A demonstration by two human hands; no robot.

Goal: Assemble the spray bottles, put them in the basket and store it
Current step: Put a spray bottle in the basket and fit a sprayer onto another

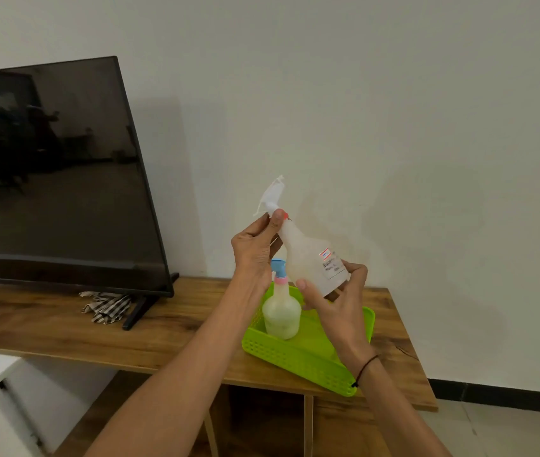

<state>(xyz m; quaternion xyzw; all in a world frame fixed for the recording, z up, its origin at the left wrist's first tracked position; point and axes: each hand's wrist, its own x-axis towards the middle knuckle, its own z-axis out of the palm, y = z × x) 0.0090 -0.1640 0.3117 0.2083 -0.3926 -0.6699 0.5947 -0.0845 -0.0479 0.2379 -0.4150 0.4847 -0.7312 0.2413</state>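
Presently, item: white spray bottle (311, 258), tilted above the green basket (298, 357) on the worktop (64, 324); right hand (341, 301) clasped its base, left hand (255, 252) pinched the trigger head (271, 196) collar; best turned squarely, bottle steadied, avoiding cross-threading.

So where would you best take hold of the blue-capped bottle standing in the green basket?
Grip the blue-capped bottle at its narrow pink collar, coming from above: it stands upright, and the green basket walls and both hands crowd its wider body.
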